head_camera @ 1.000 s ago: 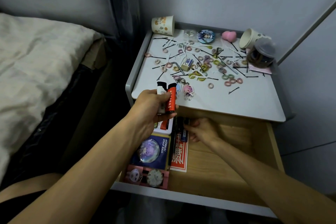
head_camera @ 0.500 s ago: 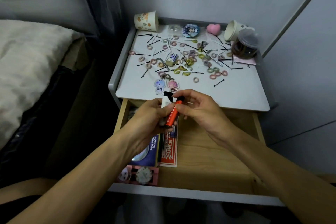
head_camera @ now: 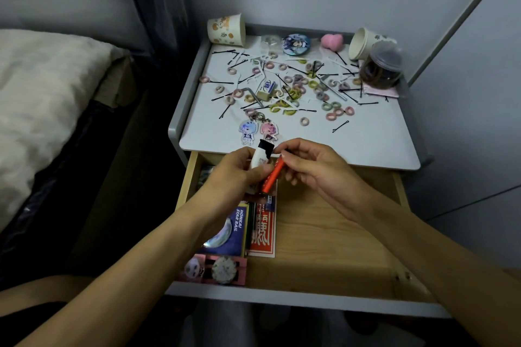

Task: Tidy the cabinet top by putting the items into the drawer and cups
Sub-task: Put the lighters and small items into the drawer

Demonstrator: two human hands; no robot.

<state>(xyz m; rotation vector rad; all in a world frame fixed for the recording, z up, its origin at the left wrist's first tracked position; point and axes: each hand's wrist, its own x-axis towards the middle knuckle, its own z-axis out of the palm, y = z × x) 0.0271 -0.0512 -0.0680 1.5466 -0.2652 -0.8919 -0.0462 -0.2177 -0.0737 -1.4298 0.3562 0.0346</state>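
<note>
Over the open drawer (head_camera: 324,234), the left hand (head_camera: 234,177) grips a white lighter (head_camera: 260,157) while the right hand (head_camera: 310,169) pinches an orange lighter (head_camera: 272,176) — neither stowed yet. Cards (head_camera: 263,231) lie at the drawer's left; hair ties (head_camera: 331,115), pins and keychains (head_camera: 248,129) litter the cabinet top (head_camera: 366,146) — most tidying remains.

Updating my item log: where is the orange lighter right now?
Head view, centre: the orange lighter is held over the open drawer, its top pinched by the right hand, beside the white lighter in the left hand.
</note>
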